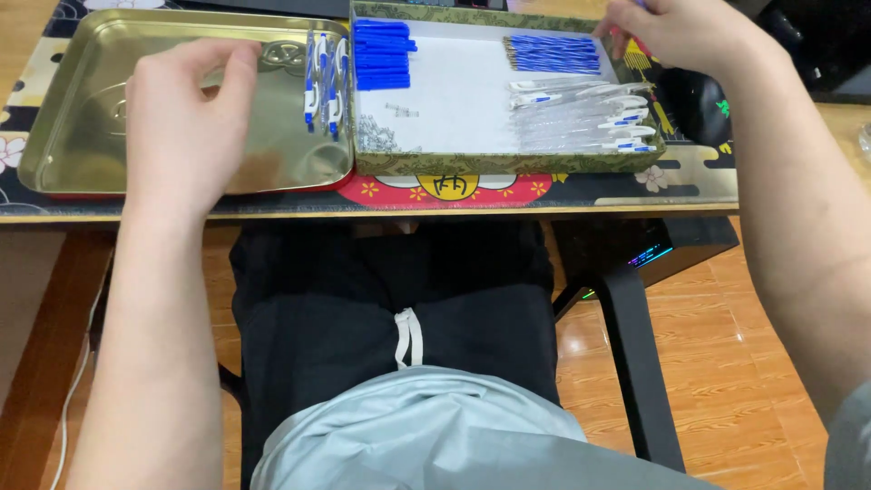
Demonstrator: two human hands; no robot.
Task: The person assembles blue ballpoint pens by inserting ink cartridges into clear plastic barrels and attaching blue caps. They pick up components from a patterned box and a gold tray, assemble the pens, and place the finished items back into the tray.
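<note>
Assembled pens [325, 80] line the gold tray's [63, 136] right edge; left hand [181, 118] hovers over bare tray, fingers loosely open; right hand [676, 32] at the box's [508, 163] far corner, grip unclear.

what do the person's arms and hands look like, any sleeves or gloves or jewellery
Both arms are bare along all that shows. The left hand and right hand wear no gloves, rings or watch. A grey sleeve edge shows at the right upper arm.

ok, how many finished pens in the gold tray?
4, as far as visible: assembled pens lie side by side at the right end of the gold tray. The left hand hovers over the tray and may hide more.
</note>
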